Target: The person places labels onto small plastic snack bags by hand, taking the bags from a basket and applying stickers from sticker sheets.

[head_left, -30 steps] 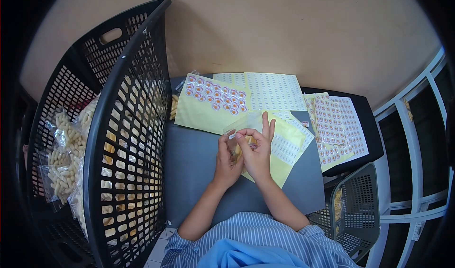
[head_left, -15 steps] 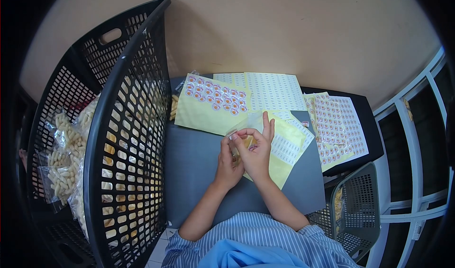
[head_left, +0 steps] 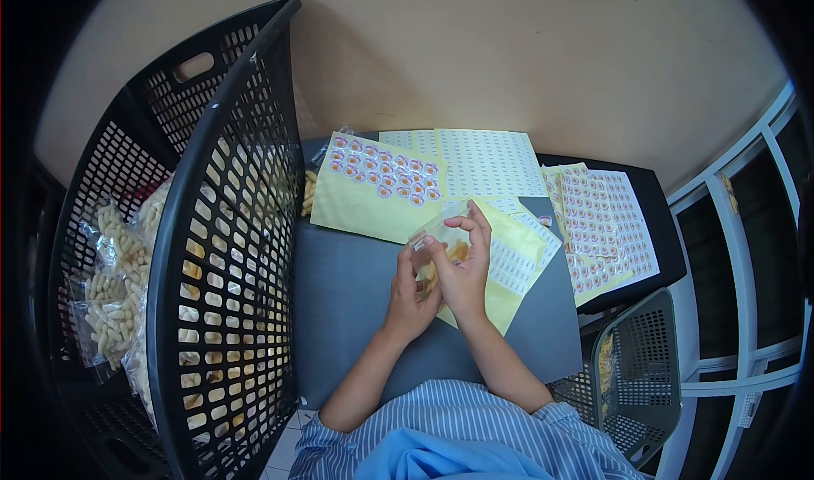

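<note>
Between both hands is a clear plastic bag (head_left: pixel 459 251) with pale yellow pieces inside. My left hand (head_left: pixel 410 300) is closed on the bag's left side. My right hand (head_left: pixel 465 278) holds its right side, the thumb pressed near a small white label (head_left: pixel 419 244) at the upper left. Behind the hands, a yellow sheet with round red-and-orange stickers (head_left: pixel 373 183) lies on the grey table (head_left: pixel 339 310). Beneath and right of the right hand are yellow sheets with small printed labels (head_left: pixel 509 266).
At the left stands a tall black basket (head_left: pixel 222 98) holding bags of pale snack pieces (head_left: pixel 110 310). More round-sticker sheets (head_left: pixel 632 217) lie on a black surface at the right. Below them is a smaller dark basket (head_left: pixel 649 370). A pale wall (head_left: pixel 475 56) rises behind the table.
My right fingers, earlier pinching at the bag's top with others stretched upward, now bend around its right side. The thumb lies near the label, and more of the bag's contents shows.
</note>
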Demonstrator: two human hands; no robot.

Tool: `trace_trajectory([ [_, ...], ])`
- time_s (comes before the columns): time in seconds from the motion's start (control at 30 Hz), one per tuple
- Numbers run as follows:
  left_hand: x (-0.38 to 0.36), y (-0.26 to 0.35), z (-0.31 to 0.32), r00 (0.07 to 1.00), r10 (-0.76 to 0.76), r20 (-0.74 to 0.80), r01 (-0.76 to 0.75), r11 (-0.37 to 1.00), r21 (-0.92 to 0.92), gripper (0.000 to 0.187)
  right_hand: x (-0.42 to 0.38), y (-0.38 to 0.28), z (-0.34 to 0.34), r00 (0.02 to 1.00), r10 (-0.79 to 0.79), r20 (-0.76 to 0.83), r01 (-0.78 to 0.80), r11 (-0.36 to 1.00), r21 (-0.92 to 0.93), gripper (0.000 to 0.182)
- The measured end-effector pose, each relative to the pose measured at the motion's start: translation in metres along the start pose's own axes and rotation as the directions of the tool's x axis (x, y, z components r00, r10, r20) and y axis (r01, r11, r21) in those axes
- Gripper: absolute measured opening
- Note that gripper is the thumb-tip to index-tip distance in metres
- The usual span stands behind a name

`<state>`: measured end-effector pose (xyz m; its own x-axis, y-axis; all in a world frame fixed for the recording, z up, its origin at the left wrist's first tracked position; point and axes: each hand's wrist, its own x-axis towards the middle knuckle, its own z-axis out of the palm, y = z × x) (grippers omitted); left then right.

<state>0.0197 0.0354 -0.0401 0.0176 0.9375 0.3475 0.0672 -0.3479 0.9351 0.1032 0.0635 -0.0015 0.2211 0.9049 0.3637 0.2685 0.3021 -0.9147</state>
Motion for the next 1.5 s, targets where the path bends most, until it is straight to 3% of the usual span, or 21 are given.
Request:
trace_trajectory([
  [0.2, 0.002, 0.004, 0.001, 1.0, 0.001, 0.002, -0.001, 0.995, -0.101, 0.056, 0.0, -0.01, -0.006, 0.997, -0.022, 0.071, 0.025, 0.999, -0.045, 0.043],
  [0.3, 0.004, 0.013, -0.001, 0.996, -0.081, 0.042, 0.085, 0.991, -0.104, 0.055, 0.002, -0.007, -0.014, 0.995, -0.051, 0.086, 0.059, 0.994, -0.096, 0.048],
  [0.37, 0.008, 0.015, -0.002, 0.991, -0.112, 0.072, 0.126, 0.961, -0.248, 0.061, 0.005, 0.001, -0.024, 0.996, 0.082, 0.045, -0.085, 0.994, 0.073, 0.038],
  [0.4, 0.009, 0.014, -0.005, 0.991, -0.111, 0.073, 0.126, 0.961, -0.247, 0.061, 0.007, 0.005, -0.032, 0.996, 0.081, 0.044, -0.085, 0.994, 0.074, 0.038],
  [0.47, 0.009, 0.009, -0.008, 0.979, -0.153, 0.138, 0.2, 0.863, -0.464, 0.06, 0.011, 0.013, -0.053, 0.964, 0.191, 0.185, -0.244, 0.91, 0.334, 0.024],
  [0.5, 0.008, 0.008, -0.007, 0.978, -0.153, 0.143, 0.203, 0.861, -0.467, 0.06, 0.011, 0.014, -0.063, 0.964, 0.193, 0.181, -0.244, 0.912, 0.331, 0.024],
  [0.57, 0.007, 0.007, -0.005, 0.965, -0.137, 0.224, 0.226, 0.865, -0.449, 0.062, 0.005, 0.013, -0.082, 0.909, 0.301, 0.29, -0.388, 0.864, 0.321, 0.015],
  [0.63, 0.006, 0.01, -0.003, 0.955, -0.148, 0.257, 0.247, 0.877, -0.411, 0.062, -0.004, 0.015, -0.102, 0.952, 0.281, 0.12, -0.305, 0.893, 0.331, 0.015],
  [0.73, 0.005, 0.02, 0.002, 0.925, -0.199, 0.323, 0.325, 0.854, -0.407, 0.063, -0.015, 0.035, -0.15, 0.988, 0.096, -0.121, -0.058, 0.956, 0.287, 0.012],
  [0.8, 0.003, 0.02, 0.003, 0.902, -0.239, 0.361, 0.388, 0.815, -0.431, 0.063, -0.021, 0.028, -0.191, 0.936, -0.078, -0.344, 0.107, 0.992, 0.068, 0.015],
  [0.83, 0.002, 0.016, 0.002, 0.907, -0.234, 0.351, 0.361, 0.861, -0.359, 0.061, -0.026, 0.028, -0.221, 0.877, -0.195, -0.44, 0.145, 0.979, -0.144, 0.015],
  [0.87, 0.002, 0.013, 0.003, 0.912, -0.226, 0.342, 0.33, 0.899, -0.287, 0.059, -0.032, 0.032, -0.254, 0.771, -0.233, -0.592, 0.112, 0.966, -0.235, 0.011],
  [0.9, 0.002, 0.009, 0.002, 0.913, -0.223, 0.341, 0.327, 0.9, -0.287, 0.059, -0.042, 0.04, -0.289, 0.655, -0.174, -0.735, 0.031, 0.978, -0.204, 0.012],
  [0.97, 0.003, 0.004, -0.002, 0.924, -0.197, 0.329, 0.248, 0.961, -0.123, 0.049, -0.066, 0.059, -0.356, 0.394, -0.201, -0.897, -0.117, 0.957, -0.266, 0.015],
  [1.03, 0.004, 0.012, -0.003, 0.918, -0.217, 0.331, 0.26, 0.961, -0.09, 0.046, -0.105, 0.107, -0.425, 0.344, -0.385, -0.856, -0.277, 0.83, -0.485, 0.017],
  [1.1, 0.006, 0.015, -0.003, 0.921, -0.233, 0.313, 0.262, 0.964, -0.051, 0.043, -0.134, 0.133, -0.449, 0.39, -0.338, -0.857, -0.578, 0.635, -0.513, 0.018],
  [1.17, 0.004, 0.009, -0.005, 0.92, -0.195, 0.34, 0.202, 0.979, 0.013, 0.039, -0.156, 0.158, -0.462, 0.502, -0.227, -0.835, -0.712, 0.439, -0.548, 0.02],
  [1.23, 0.004, 0.011, -0.007, 0.951, -0.141, 0.274, 0.134, 0.99, 0.046, 0.037, -0.177, 0.202, -0.491, 0.479, -0.097, -0.873, -0.776, 0.418, -0.472, 0.021],
  [1.33, 0.007, 0.033, -0.014, 0.969, -0.073, 0.236, 0.04, 0.989, 0.143, 0.033, -0.175, 0.227, -0.492, 0.235, 0.006, -0.972, -0.942, 0.249, -0.226, 0.026],
  [1.4, 0.005, 0.058, -0.021, 0.978, -0.04, 0.207, 0.005, 0.986, 0.164, 0.032, -0.17, 0.235, -0.487, 0.178, 0.028, -0.984, -0.974, 0.144, -0.173, 0.028],
  [1.5, -0.021, 0.092, -0.033, 0.985, -0.04, 0.168, 0.013, 0.987, 0.16, 0.032, -0.153, 0.241, -0.476, 0.177, 0.024, -0.984, -0.981, 0.087, -0.175, 0.03],
])
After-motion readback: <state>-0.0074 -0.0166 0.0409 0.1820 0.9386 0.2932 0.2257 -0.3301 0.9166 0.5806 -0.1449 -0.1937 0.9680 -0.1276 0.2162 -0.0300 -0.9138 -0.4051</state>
